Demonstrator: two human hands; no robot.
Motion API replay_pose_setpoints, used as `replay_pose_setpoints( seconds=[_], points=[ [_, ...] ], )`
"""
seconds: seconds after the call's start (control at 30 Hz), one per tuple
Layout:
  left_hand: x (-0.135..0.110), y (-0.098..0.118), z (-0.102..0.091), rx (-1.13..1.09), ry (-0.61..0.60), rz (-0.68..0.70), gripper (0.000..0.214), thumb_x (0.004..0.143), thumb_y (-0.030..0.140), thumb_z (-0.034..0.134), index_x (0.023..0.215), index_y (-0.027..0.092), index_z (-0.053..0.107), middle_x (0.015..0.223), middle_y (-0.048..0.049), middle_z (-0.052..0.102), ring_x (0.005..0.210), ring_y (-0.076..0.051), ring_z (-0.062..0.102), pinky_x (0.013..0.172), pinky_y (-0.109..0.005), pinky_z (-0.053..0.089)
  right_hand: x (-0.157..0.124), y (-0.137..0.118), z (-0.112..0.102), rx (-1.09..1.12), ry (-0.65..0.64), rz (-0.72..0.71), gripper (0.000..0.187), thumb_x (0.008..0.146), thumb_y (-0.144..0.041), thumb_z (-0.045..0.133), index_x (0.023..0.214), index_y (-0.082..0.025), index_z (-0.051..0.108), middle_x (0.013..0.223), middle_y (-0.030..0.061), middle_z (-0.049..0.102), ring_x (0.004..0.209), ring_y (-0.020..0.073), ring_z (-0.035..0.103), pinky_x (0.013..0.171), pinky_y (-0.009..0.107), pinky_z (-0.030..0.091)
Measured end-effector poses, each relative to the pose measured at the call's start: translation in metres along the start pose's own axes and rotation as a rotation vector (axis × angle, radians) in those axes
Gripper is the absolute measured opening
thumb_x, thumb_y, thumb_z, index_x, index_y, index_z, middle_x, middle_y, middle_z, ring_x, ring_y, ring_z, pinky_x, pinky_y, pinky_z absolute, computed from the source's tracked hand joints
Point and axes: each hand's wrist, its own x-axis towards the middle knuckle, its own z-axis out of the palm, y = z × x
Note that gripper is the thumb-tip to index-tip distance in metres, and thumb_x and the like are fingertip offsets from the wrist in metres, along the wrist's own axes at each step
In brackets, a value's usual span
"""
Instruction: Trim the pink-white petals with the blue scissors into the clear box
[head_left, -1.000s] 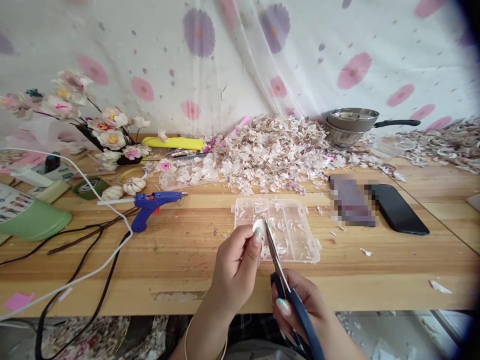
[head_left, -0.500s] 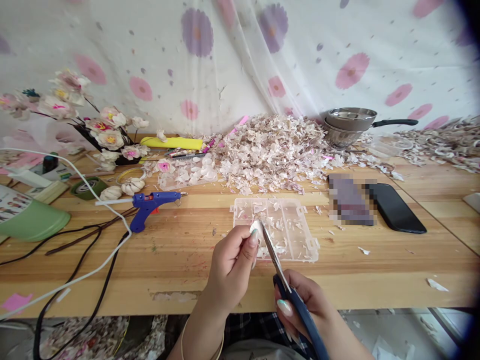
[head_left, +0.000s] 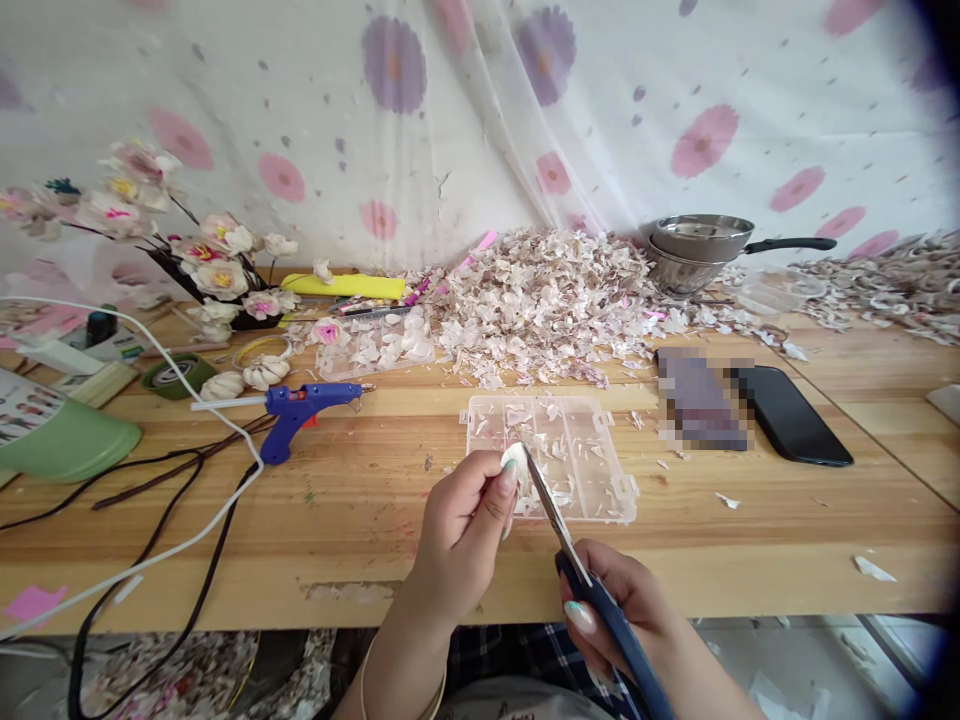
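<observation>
My left hand [head_left: 459, 530] pinches a small white petal-shaped piece [head_left: 514, 460] between thumb and fingers. My right hand [head_left: 611, 610] grips dark blue-handled scissors [head_left: 556, 520], with their steel blades touching the piece's right edge. Both hands hover over the near edge of a clear plastic compartment box [head_left: 551, 455], which holds white and pink scraps. Its lid or far compartments are not separately distinguishable.
A large heap of petal scraps [head_left: 540, 310] lies behind the box. A blue glue gun [head_left: 300, 412] and white and black cables [head_left: 172, 500] lie left, near artificial flowers [head_left: 202, 270]. A black phone [head_left: 791, 430] and steel pans [head_left: 697, 255] stand right.
My right hand and the scissor handles have shifted slightly right, tilting the scissors. The left hand and white piece stay nearly in place, and the view has moved only a little.
</observation>
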Motion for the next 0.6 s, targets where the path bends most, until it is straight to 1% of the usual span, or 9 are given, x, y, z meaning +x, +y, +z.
replay_pose_setpoints(
  seconds=[0.27, 0.4, 0.6],
  points=[
    [0.0017, 0.0011, 0.0004, -0.043, 0.006, -0.043, 0.031, 0.098, 0.041, 0.046, 0.079, 0.018, 0.052, 0.056, 0.0052, 0.041, 0.05, -0.008, 0.037, 0.05, -0.021, 0.031, -0.0035, -0.0066, -0.0021, -0.016, 0.028, 0.026, 0.048, 0.081, -0.062, 0.067, 0.078, -0.019, 0.045, 0.054, -0.0083, 0.04, 0.045, 0.005, 0.03, 0.042, 0.018, 0.022],
    [0.0023, 0.0011, 0.0008, -0.057, -0.005, -0.06, 0.032, 0.098, 0.043, 0.047, 0.077, 0.018, 0.05, 0.056, 0.005, 0.04, 0.05, -0.008, 0.036, 0.049, -0.021, 0.03, -0.0033, -0.0056, -0.0038, -0.025, 0.032, 0.035, 0.049, 0.08, -0.064, 0.066, 0.078, -0.019, 0.045, 0.053, -0.0085, 0.039, 0.044, 0.0051, 0.029, 0.041, 0.019, 0.022],
    [0.0025, 0.0017, 0.0004, -0.095, -0.012, -0.06, 0.033, 0.097, 0.043, 0.049, 0.076, 0.018, 0.05, 0.056, 0.0049, 0.04, 0.049, -0.008, 0.036, 0.048, -0.021, 0.029, -0.004, -0.0047, -0.0084, -0.045, 0.026, 0.037, 0.051, 0.079, -0.066, 0.065, 0.075, -0.021, 0.042, 0.05, -0.0103, 0.033, 0.041, 0.0043, 0.025, 0.038, 0.018, 0.021]
  ],
)
